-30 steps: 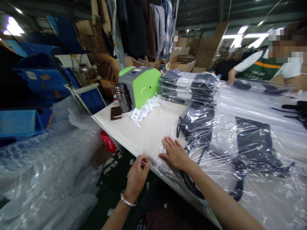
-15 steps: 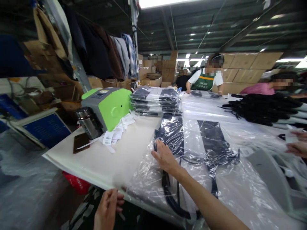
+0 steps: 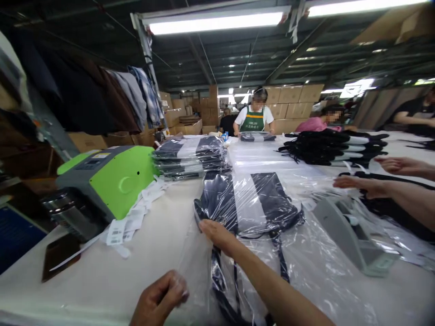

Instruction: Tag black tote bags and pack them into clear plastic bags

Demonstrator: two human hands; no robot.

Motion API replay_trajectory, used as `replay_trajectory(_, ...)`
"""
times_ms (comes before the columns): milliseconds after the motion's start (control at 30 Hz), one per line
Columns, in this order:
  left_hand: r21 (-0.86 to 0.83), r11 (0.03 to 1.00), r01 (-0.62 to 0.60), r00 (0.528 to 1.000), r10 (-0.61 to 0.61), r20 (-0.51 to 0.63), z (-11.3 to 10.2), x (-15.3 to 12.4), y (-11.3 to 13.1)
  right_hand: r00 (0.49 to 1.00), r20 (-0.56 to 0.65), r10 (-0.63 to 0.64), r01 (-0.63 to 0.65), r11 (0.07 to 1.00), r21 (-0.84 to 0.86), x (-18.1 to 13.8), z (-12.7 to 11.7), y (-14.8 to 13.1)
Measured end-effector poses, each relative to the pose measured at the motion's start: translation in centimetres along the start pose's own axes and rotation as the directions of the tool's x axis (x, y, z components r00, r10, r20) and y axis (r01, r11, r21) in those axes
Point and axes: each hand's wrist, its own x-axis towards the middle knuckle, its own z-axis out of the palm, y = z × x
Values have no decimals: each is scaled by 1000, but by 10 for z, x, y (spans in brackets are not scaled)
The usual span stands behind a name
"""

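Note:
A dark folded fabric item with straps and a pale band across its middle lies in a clear plastic bag on the table before me. My right hand rests on the left edge of the bag, its fingers stretched out together. Below and to the left, my left hand is over the table near the loose plastic, with its fingers curled in. Whatever may be between those fingers is hidden. The straps trail toward me under the plastic, partly behind my right forearm.
Left are a green and grey machine, paper labels, a flask and a phone. Behind is a stack of bagged items. A grey dispenser stands right, near a co-worker's hands. Another person works opposite.
My view has turned right and lowered toward the table. My left hand has come from the table edge to over the tabletop, its fingers more curled. My right hand stays on the bag.

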Motion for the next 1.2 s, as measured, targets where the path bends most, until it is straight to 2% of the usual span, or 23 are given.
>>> replay_trajectory(33, -33, 997, -75, 993, 78, 90, 14, 15, 22, 999, 25, 38, -42, 988, 151, 0, -10, 2)
replay_trajectory(100, -35, 986, -162, 960, 166, 224, 50, 54, 59, 993, 58, 102, -117, 902, 415, -5, -35, 8)
replay_trajectory(167, -50, 977, -209, 918, 213, 334, 91, 98, 78, 989, 50, 138, -141, 793, 593, -17, -66, 17)
replay_trajectory(233, 42, 977, -211, 901, 177, 397, 129, 140, 78, 990, -3, 141, -107, 764, 636, -33, -97, 26)
replay_trajectory(300, 112, 975, -193, 899, 130, 417, 160, 173, 63, 989, -27, 146, -98, 778, 621, -49, -123, 34)
replay_trajectory(367, 162, 971, -177, 904, 95, 418, 179, 192, 46, 989, -34, 144, -102, 827, 553, -59, -137, 41)
replay_trajectory(433, 185, 968, -171, 899, 76, 432, 185, 201, 33, 989, -56, 134, -93, 882, 462, -60, -141, 49)
replay_trajectory(567, 166, 970, -178, 867, 75, 492, 173, 196, 34, 959, -249, 137, -68, 961, 267, -51, -128, 61)
replay_trajectory(633, 167, 962, -215, 885, 119, 451, 160, 187, 41, 943, -311, 121, -36, 963, 266, -53, -119, 57)
replay_trajectory(667, 181, 943, -281, 890, 185, 417, 151, 181, 45, 945, -309, 107, -4, 949, 314, -57, -115, 51)
replay_trajectory(733, 238, 854, -463, 854, 358, 377, 131, 166, 52, 967, -251, 55, 65, 893, 445, -69, -109, 32)
replay_trajectory(800, 296, 748, -594, 787, 464, 407, 107, 147, 55, 996, -86, -40, 80, 840, 536, -82, -105, 10)
replay_trajectory(833, 317, 721, -617, 769, 467, 436, 94, 137, 55, 996, 9, -87, 68, 827, 558, -86, -103, 1)
replay_trajectory(900, 314, 738, -597, 776, 432, 458, 67, 119, 52, 982, 119, -150, 61, 834, 549, -88, -99, -10)
replay_trajectory(967, 241, 786, -569, 789, 439, 429, 42, 104, 44, 981, 87, -176, 125, 901, 414, -81, -91, -10)
replay_trajectory(1033, 119, 834, -538, 808, 470, 356, 22, 95, 34, 969, 57, -241, 234, 966, 109, -68, -78, -3)
replay_trajectory(1067, 68, 854, -515, 827, 475, 301, 15, 91, 29, 948, 106, -301, 311, 947, -84, -61, -70, 2)
replay_trajectory(1100, 36, 873, -486, 853, 466, 234, 9, 89, 23, 912, 192, -361, 403, 874, -271, -54, -61, 6)
replay_trajectory(1133, 22, 891, -454, 881, 445, 162, 5, 87, 17, 862, 296, -412, 505, 753, -423, -49, -53, 10)
replay_trajectory(1200, 19, 927, -374, 927, 373, 36, -1, 85, 5, 743, 479, -467, 666, 449, -596, -42, -40, 16)
